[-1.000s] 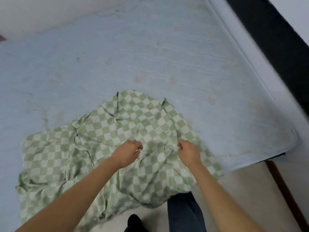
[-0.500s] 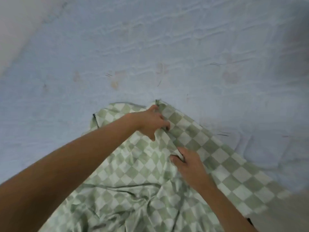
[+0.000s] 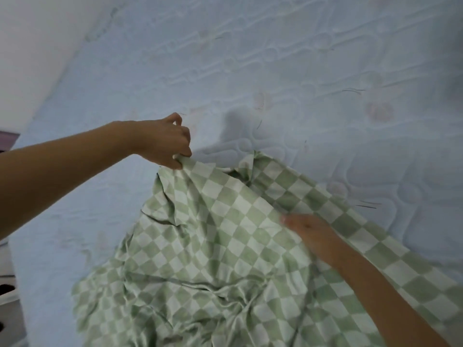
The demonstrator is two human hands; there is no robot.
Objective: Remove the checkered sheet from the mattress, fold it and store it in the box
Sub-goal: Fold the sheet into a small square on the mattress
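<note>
The green and white checkered sheet [image 3: 213, 246] lies rumpled on the pale blue quilted mattress [image 3: 275, 71], covering its near part. My left hand [image 3: 165, 141] pinches the sheet's far edge and holds it lifted off the mattress. My right hand [image 3: 310, 234] lies on the sheet lower and to the right, blurred; its fingertips touch a fold, and whether they hold it is unclear. No box is in view.
A white wall [image 3: 32, 46] runs along the mattress at the upper left. At the left edge a strip of floor with dark and white objects [image 3: 6, 291] shows beside the mattress.
My left hand has moved left and up with the sheet's edge, lifting and spreading it. My right hand has stayed low on the sheet. The camera has come closer.
</note>
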